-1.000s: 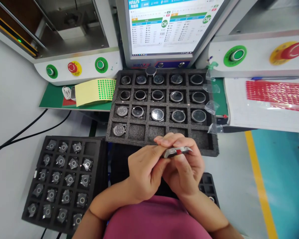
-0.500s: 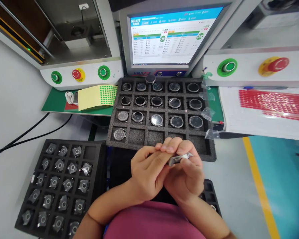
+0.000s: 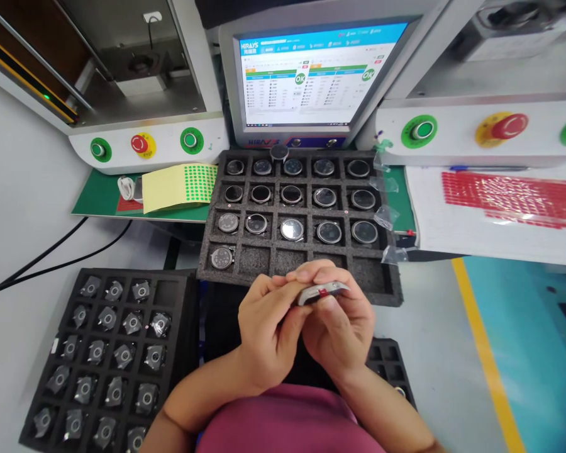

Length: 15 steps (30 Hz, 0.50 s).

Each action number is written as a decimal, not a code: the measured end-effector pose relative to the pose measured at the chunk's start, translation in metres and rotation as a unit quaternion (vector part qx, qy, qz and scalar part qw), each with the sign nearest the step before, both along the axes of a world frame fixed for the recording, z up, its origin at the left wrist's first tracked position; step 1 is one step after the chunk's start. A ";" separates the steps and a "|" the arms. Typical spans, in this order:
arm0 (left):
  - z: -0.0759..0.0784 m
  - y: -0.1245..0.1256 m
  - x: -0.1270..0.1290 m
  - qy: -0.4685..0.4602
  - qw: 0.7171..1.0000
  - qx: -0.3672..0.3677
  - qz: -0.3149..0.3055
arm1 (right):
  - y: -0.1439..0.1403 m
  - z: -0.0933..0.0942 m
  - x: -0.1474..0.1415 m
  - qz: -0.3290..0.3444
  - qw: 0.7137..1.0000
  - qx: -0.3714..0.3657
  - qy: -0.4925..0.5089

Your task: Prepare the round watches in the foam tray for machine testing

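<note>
**A small metal watch case, pinched edge-on between two hands**

Just above the person's lap, in front of the pink shirt [image 3: 292, 421], both hands meet around one small part. The left hand [image 3: 268, 327] curls in from the left, its thumb and forefinger closed on the near end of a watch case [image 3: 321, 292]. The right hand [image 3: 342, 327] cups it from below and behind, with the fingertips [image 3: 311, 275] folded over the top. Both grips are closed on the case, which is held edge-on and slightly tilted; a small red mark shows on its rim.

The case looks light, stiff and smooth, so it may slip if held loosely. Its flat face is probably glass or polished and would take prints or scratches. The rim is therefore the safe place to hold it, as both hands do now.

To the left lies a black foam tray [image 3: 179, 352] of small grey parts, one pocket empty in its top row. Another dark tray [image 3: 391, 358] peeks out under the right wrist.

Beyond the hands sits a larger foam tray [image 3: 393, 292] of round watch cases; its nearest row is mostly bare, with one case at the left. Further back are a yellow sheet of green dot stickers [image 3: 179, 185], a sheet of red labels [image 3: 509, 198], the push buttons of two machines, and a monitor [image 3: 306, 75] showing green OK marks.
</note>
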<state>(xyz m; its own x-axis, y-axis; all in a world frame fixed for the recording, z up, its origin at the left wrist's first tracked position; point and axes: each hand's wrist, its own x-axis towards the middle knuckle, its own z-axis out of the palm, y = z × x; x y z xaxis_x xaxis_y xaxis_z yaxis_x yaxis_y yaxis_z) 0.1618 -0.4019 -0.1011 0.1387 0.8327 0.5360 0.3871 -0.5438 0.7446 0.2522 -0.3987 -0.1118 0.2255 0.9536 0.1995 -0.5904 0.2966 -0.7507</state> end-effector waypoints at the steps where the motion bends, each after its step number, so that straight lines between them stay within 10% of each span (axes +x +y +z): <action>1: 0.000 0.000 0.000 -0.007 1.000 0.000 -0.001 | -0.001 -0.001 -0.001 -0.008 1.000 -0.002 -0.001; 5: 0.000 0.000 0.002 -0.015 1.000 0.006 -0.009 | -0.002 -0.004 0.001 -0.005 1.000 -0.006 0.013; 9: 0.000 0.004 -0.001 -0.171 0.966 -0.186 -0.060 | 0.001 -0.005 0.024 0.097 0.992 0.003 -0.086; 15: 0.006 0.022 -0.006 -0.389 0.692 -0.581 -0.180 | 0.021 0.002 0.075 0.240 0.938 0.068 -0.241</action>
